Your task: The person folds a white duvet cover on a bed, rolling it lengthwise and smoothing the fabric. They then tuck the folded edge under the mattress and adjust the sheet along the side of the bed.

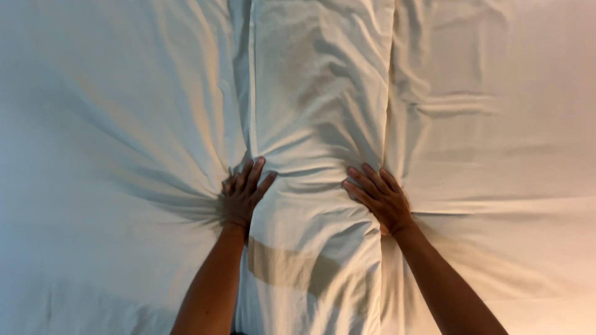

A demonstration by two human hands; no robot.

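Head view, looking straight down: the left hand (243, 193) lies flat and spread on the left edge of a long white pillow (316, 124), fingers pointing up the frame, palm pressing down where the pillow meets the sheet. It grips nothing; the fingers are extended and slightly fanned, with their tips resting on the pillow's cloth. The right hand (380, 197) mirrors it on the pillow's right edge, also flat with the fingers stretched out and angled up and to the left, pressing on the cloth rather than closing round it. Both forearms come in from the bottom of the frame, one either side of the pillow's lower part.

The pillow runs as a vertical band through the middle of the picture, from the top edge to the bottom edge, and looks pinched narrower between the two hands, with creases crossing it at that level. A raised seam or hem runs down its left side above the left hand. A darker, tan-shaded patch shows on its lower part, between the forearms; whether it is shadow or a mark cannot be told.

Under and around the pillow lies a white bed sheet (112, 136), covering the whole frame. Folds fan out to the left from the left hand, and a long crease runs rightward from the right hand; more wrinkles gather at upper right.
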